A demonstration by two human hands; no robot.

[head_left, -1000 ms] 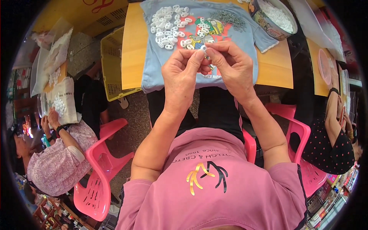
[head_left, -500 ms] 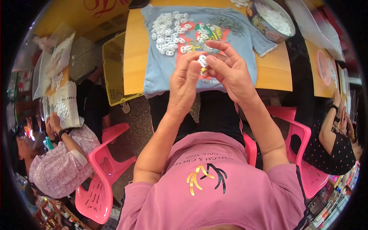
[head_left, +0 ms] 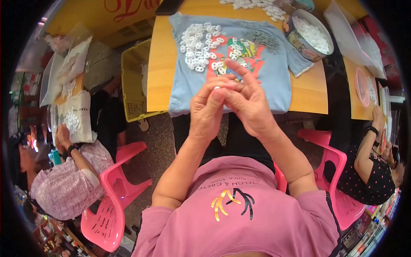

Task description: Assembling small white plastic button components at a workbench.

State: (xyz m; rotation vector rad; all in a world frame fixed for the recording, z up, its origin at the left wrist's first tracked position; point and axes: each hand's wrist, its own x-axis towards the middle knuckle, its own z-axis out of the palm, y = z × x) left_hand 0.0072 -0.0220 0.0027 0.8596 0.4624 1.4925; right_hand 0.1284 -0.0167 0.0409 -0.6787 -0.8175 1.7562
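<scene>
My left hand (head_left: 206,107) and my right hand (head_left: 250,105) meet over the near edge of a blue T-shirt (head_left: 182,92) spread on the table. Between their thumbs and fingertips is a small white plastic piece (head_left: 217,88), mostly hidden by the fingers. Both hands are closed in a pinch on it, with my right index finger stretched out. Beyond my left hand lies a pile of white oval two-holed pieces (head_left: 197,49). Several similar pieces (head_left: 220,66) rest just past my fingertips. Farther right on the shirt is a heap of small dark metal parts (head_left: 262,40).
A round tin (head_left: 312,50) full of white pieces stands on the wooden table (head_left: 310,96) at the far right. More white pieces (head_left: 254,5) lie at the back. A yellow crate (head_left: 132,96) is left of the table. People sit at both sides, near pink chairs (head_left: 112,214).
My hands have come together and lower, nearer my body. The white piece, plain to see before, is now mostly covered by my fingers. The whole view has shifted slightly.
</scene>
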